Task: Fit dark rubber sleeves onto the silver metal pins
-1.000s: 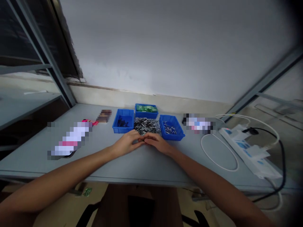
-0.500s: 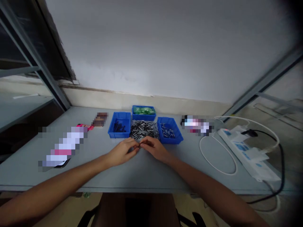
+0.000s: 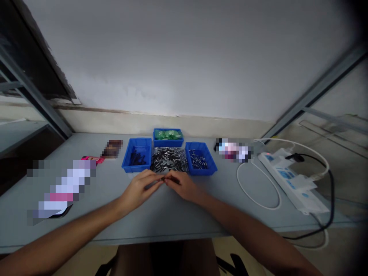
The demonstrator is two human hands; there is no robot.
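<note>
My left hand [image 3: 138, 189] and my right hand [image 3: 184, 185] meet fingertip to fingertip over the grey table [image 3: 161, 214], just in front of a loose pile of small metal pins [image 3: 169, 159]. Between the fingertips sits a small thin dark part [image 3: 163, 178], pinched from both sides; its shape is too small to make out. A blue bin with dark parts [image 3: 137, 159] stands left of the pile. On the right stands a blue bin with silvery pins [image 3: 200, 163]. Behind the pile is a blue bin with green pieces [image 3: 168, 136].
A white power strip [image 3: 290, 181] with a black plug and cables lies at the right, with a white cable loop [image 3: 258, 188] beside it. Blurred flat items lie at the left and back right. A pink packet [image 3: 92, 159] and a brown object [image 3: 112, 148] rest at the back left.
Both hands have drawn back from the pile's edge toward me, still joined at the fingertips. The view has tilted and shifted, so the bins sit further left.
</note>
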